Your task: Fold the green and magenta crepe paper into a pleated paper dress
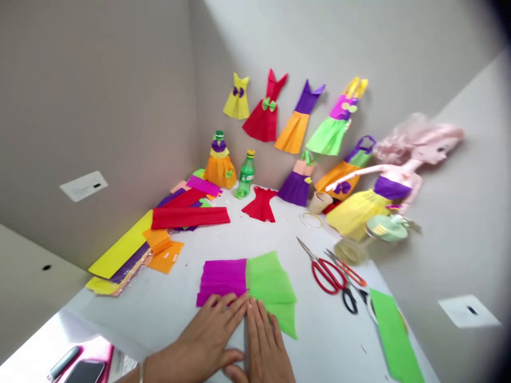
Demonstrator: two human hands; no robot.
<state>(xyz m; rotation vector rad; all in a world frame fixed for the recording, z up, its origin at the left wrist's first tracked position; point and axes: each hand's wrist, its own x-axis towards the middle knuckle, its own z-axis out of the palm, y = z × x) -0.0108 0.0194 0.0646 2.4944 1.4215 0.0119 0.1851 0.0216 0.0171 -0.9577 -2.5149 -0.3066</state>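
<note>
My left hand (209, 335) lies flat on the white table, fingers stretched onto the near edge of a magenta crepe paper piece (222, 277). Close beside it, my right hand (265, 346) also lies flat, its fingers pressing the near edge of a green crepe paper piece (271, 284). The two papers meet along a seam in the middle and form one pleated sheet. Neither hand holds anything.
Red-handled scissors (327, 271) and further scissors (351, 282) lie right of the sheet, beside a green paper strip (395, 335). Folded crepe sheets (187, 217) are stacked at left. Paper dresses (265, 114) hang on the wall, near a doll (393, 181), a bottle (246, 175), a cup (319, 202).
</note>
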